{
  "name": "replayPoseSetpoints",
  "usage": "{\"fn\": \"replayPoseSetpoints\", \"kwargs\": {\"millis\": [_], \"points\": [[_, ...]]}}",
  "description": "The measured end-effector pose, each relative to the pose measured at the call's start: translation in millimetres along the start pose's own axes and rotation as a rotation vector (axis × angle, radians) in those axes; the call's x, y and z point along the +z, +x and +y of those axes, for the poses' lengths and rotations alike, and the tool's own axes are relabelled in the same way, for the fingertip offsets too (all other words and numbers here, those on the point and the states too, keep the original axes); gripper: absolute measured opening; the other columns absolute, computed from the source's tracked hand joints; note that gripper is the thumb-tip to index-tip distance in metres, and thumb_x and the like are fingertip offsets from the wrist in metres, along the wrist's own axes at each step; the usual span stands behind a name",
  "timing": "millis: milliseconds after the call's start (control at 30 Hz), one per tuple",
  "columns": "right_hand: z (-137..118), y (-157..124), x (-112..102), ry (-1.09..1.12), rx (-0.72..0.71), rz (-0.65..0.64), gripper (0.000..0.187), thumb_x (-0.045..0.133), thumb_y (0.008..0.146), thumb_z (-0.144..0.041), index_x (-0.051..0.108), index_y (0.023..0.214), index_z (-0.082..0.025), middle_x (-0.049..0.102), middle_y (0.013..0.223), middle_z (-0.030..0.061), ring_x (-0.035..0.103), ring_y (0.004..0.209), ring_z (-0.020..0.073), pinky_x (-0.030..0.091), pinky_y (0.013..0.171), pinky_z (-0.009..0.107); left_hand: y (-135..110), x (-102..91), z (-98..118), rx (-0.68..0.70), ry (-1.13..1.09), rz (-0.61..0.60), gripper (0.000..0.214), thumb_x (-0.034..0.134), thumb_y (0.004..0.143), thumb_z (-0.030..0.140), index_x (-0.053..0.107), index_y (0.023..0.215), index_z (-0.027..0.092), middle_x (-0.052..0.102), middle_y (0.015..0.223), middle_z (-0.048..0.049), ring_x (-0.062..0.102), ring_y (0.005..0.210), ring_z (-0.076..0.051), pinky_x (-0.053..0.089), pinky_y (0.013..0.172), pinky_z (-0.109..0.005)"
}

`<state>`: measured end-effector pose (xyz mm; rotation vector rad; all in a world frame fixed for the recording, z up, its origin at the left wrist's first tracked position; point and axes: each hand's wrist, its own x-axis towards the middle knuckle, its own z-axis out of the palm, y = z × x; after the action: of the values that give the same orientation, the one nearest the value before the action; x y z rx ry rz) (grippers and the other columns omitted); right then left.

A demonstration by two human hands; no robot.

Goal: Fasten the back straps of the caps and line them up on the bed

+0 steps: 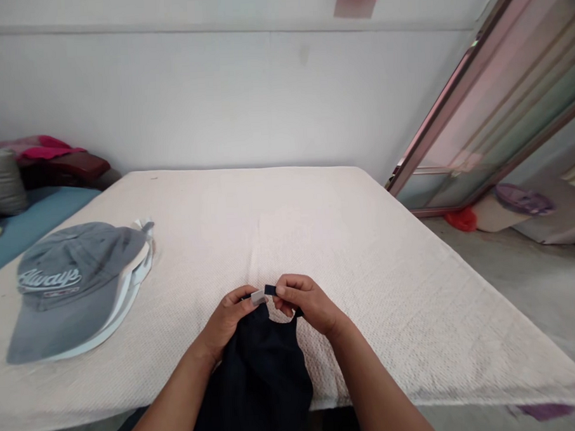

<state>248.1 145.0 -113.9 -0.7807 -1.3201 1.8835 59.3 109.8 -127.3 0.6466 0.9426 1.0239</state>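
Observation:
A dark navy cap (269, 350) sits below my hands at the table's front edge, its arched back opening facing up. My left hand (230, 319) is closed, pinching a small silvery buckle (258, 297) between thumb and finger. Close by on the right, my right hand (304, 300) pinches the cap's dark strap (270, 290), whose short end sticks out toward the buckle. Whether the strap passes through the buckle I cannot tell. Below, the cap's dark cloth merges with dark clothing.
A cream textured cloth covers the table (346, 238). Stacked caps lie on the left, a grey one (75, 269) on top of paler ones. Behind them are a blue seat (53, 206) and a grey cushion (0, 180). A white wall (244, 96) bounds the back; a sliding door (455, 132) stands right.

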Motion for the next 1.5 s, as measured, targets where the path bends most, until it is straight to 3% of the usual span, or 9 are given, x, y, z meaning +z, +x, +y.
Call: {"fn": "replayPoseSetpoints", "kwargs": {"millis": [167, 467, 800, 1067, 1500], "points": [[2, 1, 1, 0.1, 0.015, 0.022, 0.022, 0.065, 0.08, -0.035, 0.057, 0.07, -0.016, 0.059, 0.066, 0.0, 0.044, 0.05, 0.0075, 0.031, 0.049, 0.022, -2, 2.8, 2, 0.018, 0.009, -0.029, 0.017, 0.074, 0.072, 0.027, 0.07, 0.086, 0.019, 0.072, 0.079, -0.0024, 0.065, 0.073, -0.014, 0.047, 0.072, -0.023], [1, 3, 5, 0.005, 0.011, -0.05, 0.022, 0.061, 0.082, -0.031, 0.059, 0.067, -0.015, 0.058, 0.064, -0.0001, 0.043, 0.051, 0.0074, 0.031, 0.051, 0.024, 0, -1.2, 2, 0.025, 0.069, -0.01, 0.018, 0.074, 0.072, 0.029, 0.069, 0.085, 0.019, 0.068, 0.07, 0.0012, 0.058, 0.06, -0.009, 0.042, 0.059, -0.018], [-1, -2, -2, -0.048, 0.036, -0.15, 0.018, 0.06, 0.082, -0.027, 0.059, 0.069, -0.015, 0.058, 0.065, 0.0001, 0.045, 0.053, 0.0082, 0.032, 0.052, 0.024, -1, -6.1, 0, -0.002, 0.116, -0.024, 0.02, 0.074, 0.071, 0.033, 0.071, 0.084, 0.019, 0.067, 0.07, 0.0013, 0.057, 0.061, -0.009, 0.042, 0.059, -0.018], [3, 1, -1, -0.059, 0.041, -0.099, 0.023, 0.061, 0.083, -0.032, 0.058, 0.068, -0.015, 0.056, 0.062, -0.0009, 0.044, 0.051, 0.0075, 0.031, 0.05, 0.024, -1, -4.4, -1, -0.029, 0.113, -0.023, 0.024, 0.079, 0.065, 0.033, 0.07, 0.082, 0.018, 0.065, 0.063, 0.0023, 0.053, 0.053, -0.007, 0.037, 0.052, -0.017], [2, 0, 0, -0.017, 0.052, -0.098, 0.024, 0.064, 0.081, -0.037, 0.058, 0.073, -0.015, 0.054, 0.059, -0.0029, 0.043, 0.05, 0.0072, 0.032, 0.05, 0.023, -1, -8.5, -5, -0.02, 0.184, 0.018, 0.025, 0.074, 0.07, 0.037, 0.07, 0.085, 0.017, 0.059, 0.061, 0.003, 0.047, 0.052, -0.007, 0.034, 0.05, -0.018]]}}
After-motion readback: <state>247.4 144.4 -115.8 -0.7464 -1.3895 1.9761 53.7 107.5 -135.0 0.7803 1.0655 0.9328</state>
